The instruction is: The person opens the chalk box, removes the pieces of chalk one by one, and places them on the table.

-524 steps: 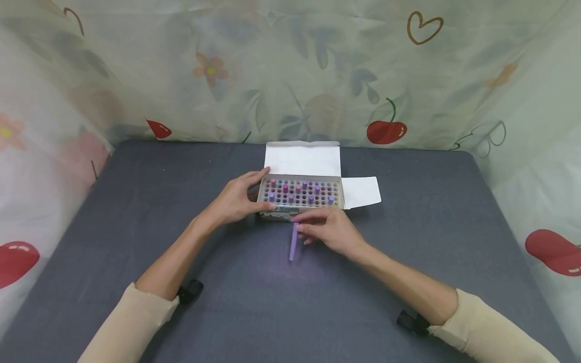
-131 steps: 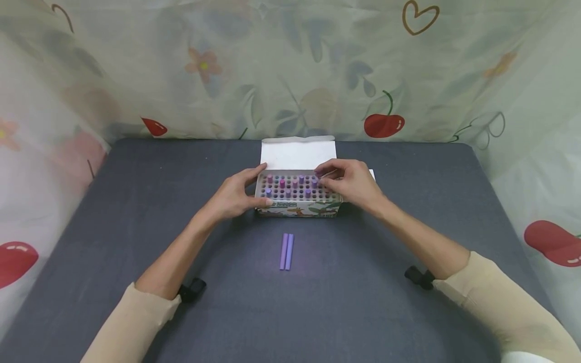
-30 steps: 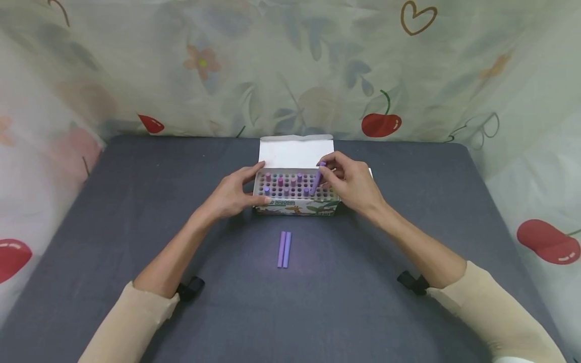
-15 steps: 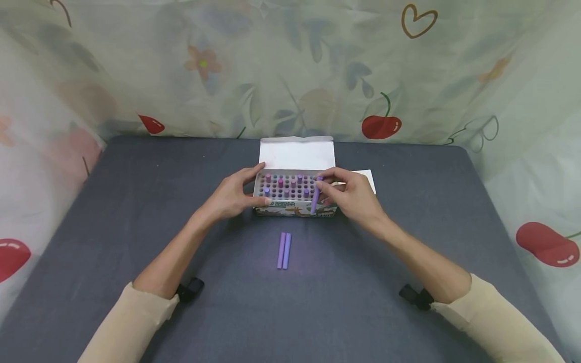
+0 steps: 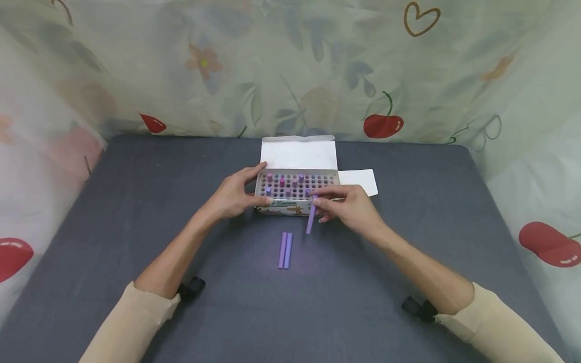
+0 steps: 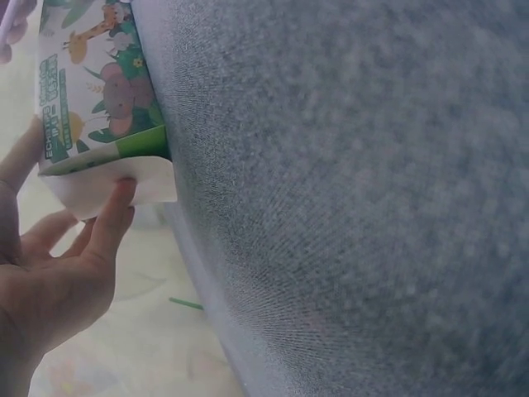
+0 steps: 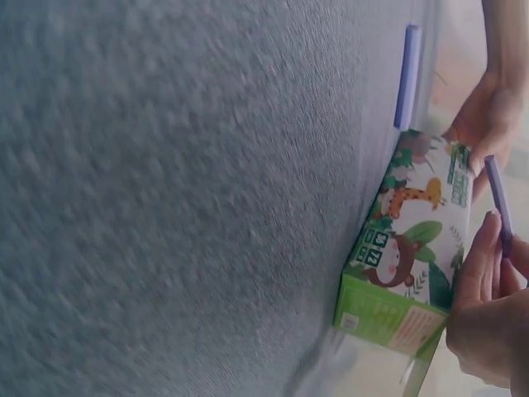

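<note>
A printed cardboard chalk box (image 5: 297, 208) stands with its lid flap up, showing a holed grid with several pink and purple chalk sticks upright in it. My left hand (image 5: 237, 194) grips the box's left end, thumb on the front rim and fingers along the end; in the left wrist view a fingertip lies on the white side flap (image 6: 153, 180). My right hand (image 5: 347, 205) pinches a purple chalk stick (image 5: 311, 216) by its upper end, its lower end hanging past the box front. Two purple chalk sticks (image 5: 285, 250) lie side by side on the dark table before the box.
The dark grey cloth (image 5: 254, 312) covers the table. A white end flap (image 5: 360, 180) sticks out at the box's right. Behind the table hangs a printed curtain (image 5: 290, 75) with cherries and flowers. A black wrist camera (image 5: 419, 309) sits under each forearm.
The right hand, reaching into the box's right part earlier, has drawn a purple chalk stick out and brought it forward over the front rim. The left hand and the two lying sticks stay put.
</note>
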The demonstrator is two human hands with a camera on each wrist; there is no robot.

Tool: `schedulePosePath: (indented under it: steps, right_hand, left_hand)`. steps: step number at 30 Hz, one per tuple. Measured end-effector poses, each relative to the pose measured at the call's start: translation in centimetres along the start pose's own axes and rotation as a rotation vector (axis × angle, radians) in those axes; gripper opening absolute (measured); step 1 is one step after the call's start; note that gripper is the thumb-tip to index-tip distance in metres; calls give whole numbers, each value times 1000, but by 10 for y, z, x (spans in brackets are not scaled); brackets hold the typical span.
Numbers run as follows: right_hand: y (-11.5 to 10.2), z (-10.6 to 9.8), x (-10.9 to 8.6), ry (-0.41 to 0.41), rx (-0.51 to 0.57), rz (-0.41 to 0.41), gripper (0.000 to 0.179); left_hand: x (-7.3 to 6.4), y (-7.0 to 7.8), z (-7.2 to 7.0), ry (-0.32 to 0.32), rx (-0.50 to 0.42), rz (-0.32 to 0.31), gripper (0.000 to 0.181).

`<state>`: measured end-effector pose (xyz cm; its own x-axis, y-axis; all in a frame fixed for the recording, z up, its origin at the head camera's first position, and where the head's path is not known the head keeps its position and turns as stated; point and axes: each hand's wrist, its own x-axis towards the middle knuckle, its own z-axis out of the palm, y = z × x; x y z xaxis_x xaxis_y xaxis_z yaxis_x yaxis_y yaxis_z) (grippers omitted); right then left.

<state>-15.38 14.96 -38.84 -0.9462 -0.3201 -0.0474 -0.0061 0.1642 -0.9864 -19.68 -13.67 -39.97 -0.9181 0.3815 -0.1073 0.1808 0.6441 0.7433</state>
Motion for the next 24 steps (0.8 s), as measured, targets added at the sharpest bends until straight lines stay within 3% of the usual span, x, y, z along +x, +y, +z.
schedulePosePath:
  steps: [24]
  right_hand:
    - [28,21,-12,-66,56,86,33]
  left_hand:
    - [0,2,1,3,-13,-6,91]
